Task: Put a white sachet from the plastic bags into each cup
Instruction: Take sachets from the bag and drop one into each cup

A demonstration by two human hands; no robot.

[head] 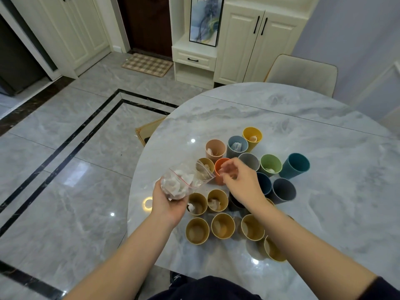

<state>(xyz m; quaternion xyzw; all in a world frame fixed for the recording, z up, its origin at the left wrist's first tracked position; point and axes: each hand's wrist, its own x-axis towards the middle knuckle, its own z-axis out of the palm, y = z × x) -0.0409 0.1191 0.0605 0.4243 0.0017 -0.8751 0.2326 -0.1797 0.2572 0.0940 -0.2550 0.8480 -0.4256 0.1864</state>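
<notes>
Several cups stand clustered on the marble table [303, 126]. My left hand [168, 203] holds a clear zip plastic bag [184, 182] of white sachets, tilted with its mouth toward the cups. My right hand [240, 180] hovers over the orange cup [218, 180], fingertips pinched on a small white sachet [220, 171] just above its rim. White sachets lie in the pink cup [215, 148], the blue-grey cup [237, 146], the yellow cup [252, 136], the green cup [270, 164] and some tan cups [217, 200]. The teal cup [294, 165] and dark grey cup [283, 190] look empty.
The table's curved edge runs close to the left of the cups, with grey tiled floor below. A beige chair [303, 72] stands at the far side. White cabinets [249, 44] line the back wall. Bare tabletop lies right of and behind the cups.
</notes>
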